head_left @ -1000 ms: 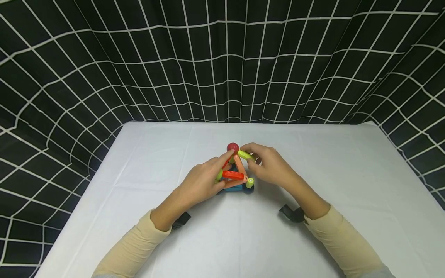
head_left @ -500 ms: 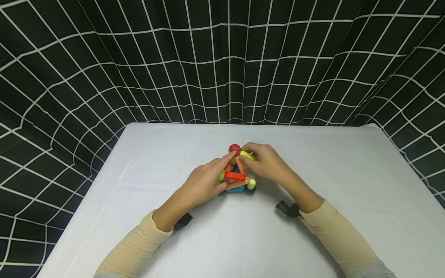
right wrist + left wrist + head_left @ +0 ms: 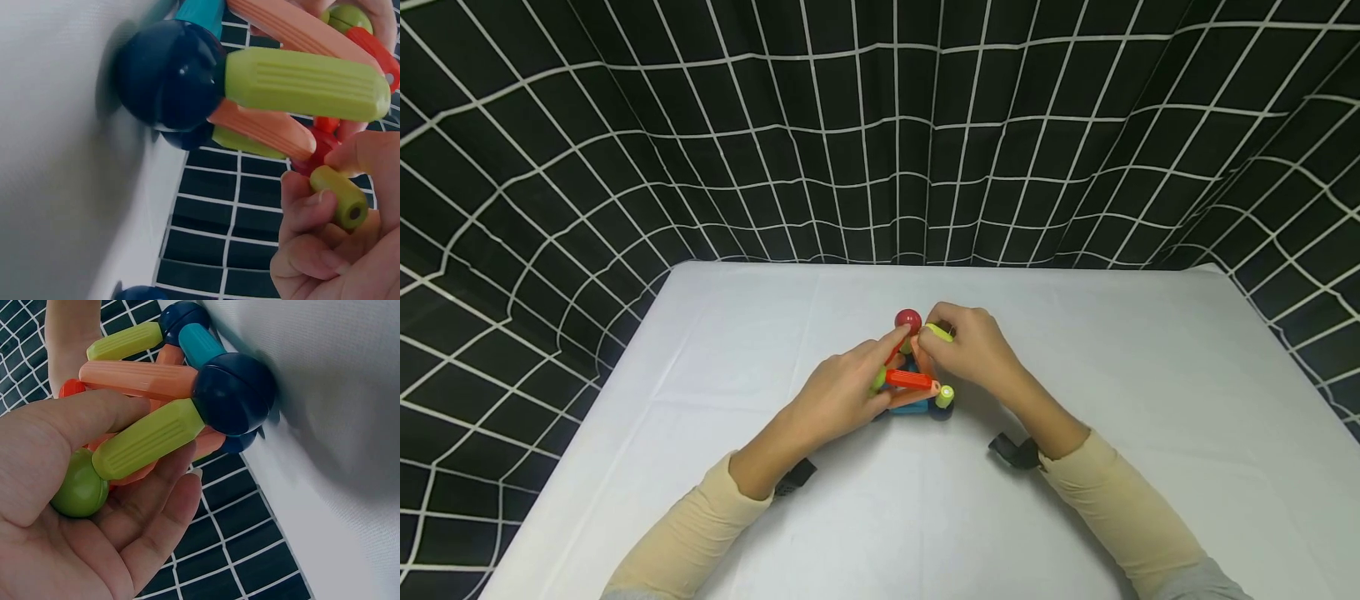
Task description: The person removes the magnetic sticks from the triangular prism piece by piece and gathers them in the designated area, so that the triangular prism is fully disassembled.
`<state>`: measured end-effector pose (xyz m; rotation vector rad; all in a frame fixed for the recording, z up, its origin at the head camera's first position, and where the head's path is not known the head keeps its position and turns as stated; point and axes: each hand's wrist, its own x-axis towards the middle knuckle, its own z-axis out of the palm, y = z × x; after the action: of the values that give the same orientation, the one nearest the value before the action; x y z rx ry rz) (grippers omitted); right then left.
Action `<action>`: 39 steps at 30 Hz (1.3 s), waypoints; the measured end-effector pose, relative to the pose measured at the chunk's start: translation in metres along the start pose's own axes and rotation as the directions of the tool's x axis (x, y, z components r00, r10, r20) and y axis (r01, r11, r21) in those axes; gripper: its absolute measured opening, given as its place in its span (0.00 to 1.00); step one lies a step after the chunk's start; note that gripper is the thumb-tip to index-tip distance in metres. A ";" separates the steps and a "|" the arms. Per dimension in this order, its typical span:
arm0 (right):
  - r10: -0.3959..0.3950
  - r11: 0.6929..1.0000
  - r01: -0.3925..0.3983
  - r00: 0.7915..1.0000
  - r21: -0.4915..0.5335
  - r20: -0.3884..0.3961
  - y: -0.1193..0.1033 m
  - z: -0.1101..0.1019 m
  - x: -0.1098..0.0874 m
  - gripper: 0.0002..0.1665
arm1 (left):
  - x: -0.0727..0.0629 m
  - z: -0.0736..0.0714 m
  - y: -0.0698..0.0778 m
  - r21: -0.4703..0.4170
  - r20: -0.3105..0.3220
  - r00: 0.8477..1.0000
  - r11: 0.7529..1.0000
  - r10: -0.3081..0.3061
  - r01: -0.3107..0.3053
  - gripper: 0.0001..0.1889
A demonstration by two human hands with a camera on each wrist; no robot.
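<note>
A frame of magnetic building rods and balls stands on the white table, between both hands. My left hand (image 3: 838, 387) grips its left side, thumb and fingers around a yellow-green rod (image 3: 150, 439) and a green ball (image 3: 81, 487) resting by the palm. That rod's other end meets a dark blue ball (image 3: 234, 394) low on the table. My right hand (image 3: 981, 346) pinches a short yellow-green rod (image 3: 340, 197) between thumb and fingers, one end right at the red ball (image 3: 907, 320). Orange rods (image 3: 265, 128) slant between the balls, and a red rod (image 3: 908, 379) lies across the top.
The white cloth-covered table (image 3: 880, 517) reaches back to a black curtain (image 3: 880, 133) with white grid lines. Another dark blue ball (image 3: 140, 294) shows at the lower edge of the right wrist view. Black wrist-camera mounts (image 3: 1015, 451) hang under the wrists.
My right hand's thumb and fingers have closed further over the yellow-green rod, and its forearm has shifted slightly left. My left hand keeps its grip on the frame.
</note>
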<state>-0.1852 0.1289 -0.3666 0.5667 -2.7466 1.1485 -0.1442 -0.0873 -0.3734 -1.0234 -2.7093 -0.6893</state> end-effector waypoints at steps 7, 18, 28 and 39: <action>0.000 1.000 0.000 1.000 -0.002 0.025 0.000 -0.005 0.000 0.06 | 0.000 0.000 0.000 -0.001 0.013 1.000 1.000 -0.016 0.016 0.43; -0.030 0.996 0.036 0.997 -0.076 0.078 0.004 -0.012 0.001 0.09 | -0.001 0.000 -0.001 0.009 -0.003 1.000 1.000 0.000 0.000 0.43; 0.001 0.992 0.014 0.993 -0.129 0.119 0.011 -0.015 -0.007 0.13 | -0.001 0.000 -0.001 0.015 0.009 1.000 1.000 -0.020 0.019 0.43; -0.011 0.989 0.028 0.992 -0.143 0.124 0.021 -0.016 -0.014 0.12 | 0.000 0.001 -0.001 0.020 0.013 1.000 1.000 -0.018 0.018 0.42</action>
<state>-0.1814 0.1579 -0.3723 0.6651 -2.8899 0.9304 -0.1444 -0.0874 -0.3746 -1.0040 -2.7345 -0.6600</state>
